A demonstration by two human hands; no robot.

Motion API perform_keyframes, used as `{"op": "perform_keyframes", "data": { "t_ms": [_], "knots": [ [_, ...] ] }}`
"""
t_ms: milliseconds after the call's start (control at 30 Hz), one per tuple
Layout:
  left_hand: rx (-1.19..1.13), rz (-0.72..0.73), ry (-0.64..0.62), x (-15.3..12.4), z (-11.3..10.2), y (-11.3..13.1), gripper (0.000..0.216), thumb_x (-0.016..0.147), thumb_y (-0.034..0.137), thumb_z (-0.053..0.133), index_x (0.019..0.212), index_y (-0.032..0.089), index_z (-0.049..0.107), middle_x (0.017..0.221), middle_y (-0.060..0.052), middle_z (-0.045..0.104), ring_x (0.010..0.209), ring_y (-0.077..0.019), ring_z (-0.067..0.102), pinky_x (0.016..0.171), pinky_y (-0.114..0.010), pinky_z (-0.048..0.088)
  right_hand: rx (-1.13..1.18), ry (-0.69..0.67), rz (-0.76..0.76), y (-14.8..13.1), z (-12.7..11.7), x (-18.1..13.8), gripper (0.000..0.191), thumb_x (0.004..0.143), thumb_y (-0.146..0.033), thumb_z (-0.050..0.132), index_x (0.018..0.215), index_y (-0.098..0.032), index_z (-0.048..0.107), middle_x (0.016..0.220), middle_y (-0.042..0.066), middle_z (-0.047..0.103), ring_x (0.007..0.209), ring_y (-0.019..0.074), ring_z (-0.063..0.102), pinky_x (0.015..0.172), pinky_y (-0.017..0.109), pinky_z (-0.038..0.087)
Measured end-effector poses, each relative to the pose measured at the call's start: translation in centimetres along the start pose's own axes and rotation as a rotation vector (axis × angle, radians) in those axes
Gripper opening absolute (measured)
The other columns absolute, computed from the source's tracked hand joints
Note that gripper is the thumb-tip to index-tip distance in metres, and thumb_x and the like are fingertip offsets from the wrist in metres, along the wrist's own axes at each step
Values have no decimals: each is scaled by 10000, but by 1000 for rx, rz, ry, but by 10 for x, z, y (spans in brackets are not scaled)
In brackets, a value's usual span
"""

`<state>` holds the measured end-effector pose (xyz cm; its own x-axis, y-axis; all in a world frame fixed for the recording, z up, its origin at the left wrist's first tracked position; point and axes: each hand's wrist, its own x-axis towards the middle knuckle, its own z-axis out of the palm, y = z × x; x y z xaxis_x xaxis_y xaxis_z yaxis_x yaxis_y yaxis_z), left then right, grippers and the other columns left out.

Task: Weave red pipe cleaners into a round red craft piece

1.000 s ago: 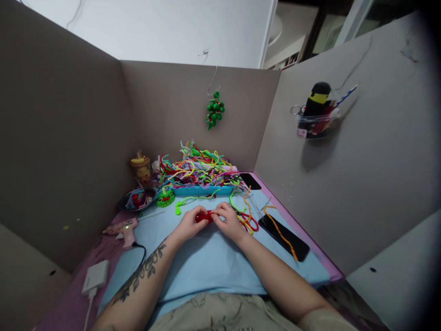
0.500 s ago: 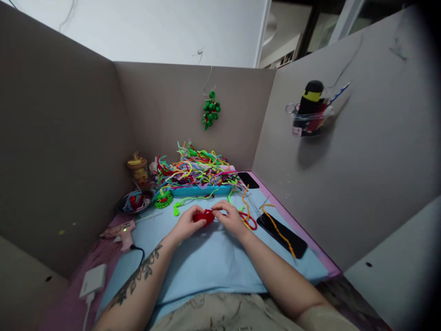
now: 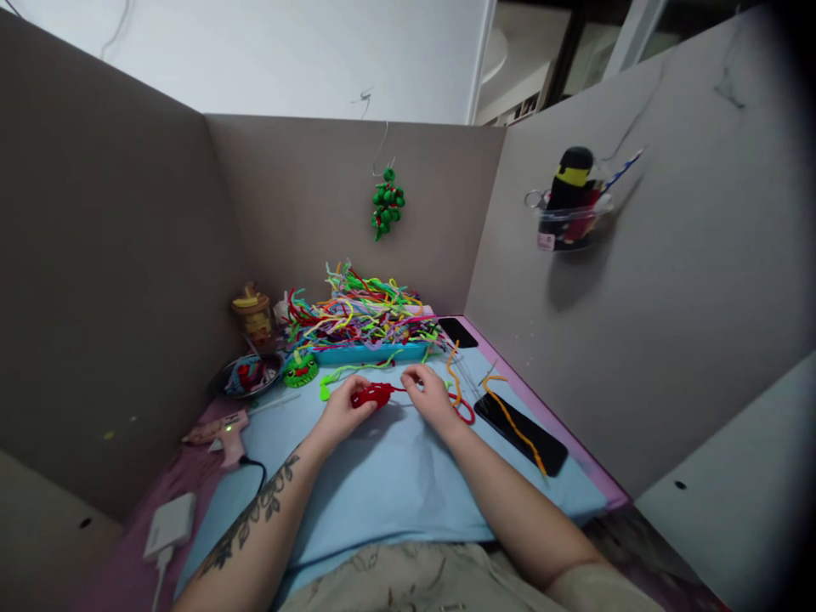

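Observation:
My left hand [image 3: 339, 410] is closed round a small red pipe-cleaner bundle [image 3: 371, 395] just above the light blue sheet [image 3: 382, 484]. My right hand [image 3: 431, 397] sits a little to the right of it, its fingers pinching a thin red strand [image 3: 399, 389] that runs out of the bundle. Loose red and orange pipe cleaners [image 3: 460, 399] lie right beside the right hand. A big pile of coloured pipe cleaners [image 3: 357, 310] fills a blue tray [image 3: 373, 352] behind both hands.
A pink glue gun [image 3: 220, 429] and a white charger [image 3: 167, 527] lie at the left. A green frog figure [image 3: 299, 370], a dark bowl [image 3: 247, 374] and a small jar [image 3: 252, 313] stand behind them. Two dark phones [image 3: 523, 433] [image 3: 457, 331] lie at the right. Cardboard walls enclose the desk.
My right hand has drawn away to the right of the red bundle, pulling a thin red strand out between the hands. The view has shifted slightly.

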<state>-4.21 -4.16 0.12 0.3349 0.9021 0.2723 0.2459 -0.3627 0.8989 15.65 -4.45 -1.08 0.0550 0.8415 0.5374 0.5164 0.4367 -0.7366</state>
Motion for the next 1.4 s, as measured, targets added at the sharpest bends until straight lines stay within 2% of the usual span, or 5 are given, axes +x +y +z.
{"op": "perform_keyframes", "data": {
  "t_ms": [233, 533, 733, 1133, 1400],
  "knots": [
    [-37, 29, 112, 3, -6, -5, 273, 678, 227, 652, 923, 173, 546, 854, -31, 646, 787, -177, 613, 722, -292, 463, -23, -253, 173, 19, 7, 0, 168, 752, -268, 578, 862, -190, 678, 677, 7, 638, 631, 152, 557, 625, 261, 408],
    [-200, -112, 124, 6, -9, -14, 358, 643, 262, 704, 952, 173, 546, 863, -35, 658, 767, -180, 628, 675, -278, 473, -231, -13, 152, 39, -27, 14, 172, 759, -261, 529, 734, -193, 685, 749, 46, 644, 746, 199, 586, 730, 320, 445],
    [-468, -266, 0, 0, -8, 5, 423, 577, 294, 769, 911, 170, 541, 805, -16, 654, 693, -164, 618, 617, -253, 456, 92, -110, -129, 8, -14, 5, 274, 778, -204, 572, 1038, -218, 656, 1097, 82, 628, 1057, 206, 565, 947, 377, 428],
    [-615, -358, -255, -2, -23, 3, 465, 585, 343, 801, 961, 190, 574, 909, -46, 644, 711, -170, 620, 644, -284, 473, 638, -620, 217, 3, -10, 2, 288, 723, -283, 668, 987, -173, 702, 952, 54, 721, 867, 189, 652, 856, 364, 467],
    [-675, -333, -249, 0, -24, 2, 462, 588, 321, 807, 971, 194, 583, 971, -69, 652, 753, -190, 631, 689, -311, 486, 842, -530, 352, 0, -6, -2, 275, 622, -323, 777, 827, -155, 703, 764, 21, 709, 684, 142, 631, 737, 299, 468]
  ]
}}
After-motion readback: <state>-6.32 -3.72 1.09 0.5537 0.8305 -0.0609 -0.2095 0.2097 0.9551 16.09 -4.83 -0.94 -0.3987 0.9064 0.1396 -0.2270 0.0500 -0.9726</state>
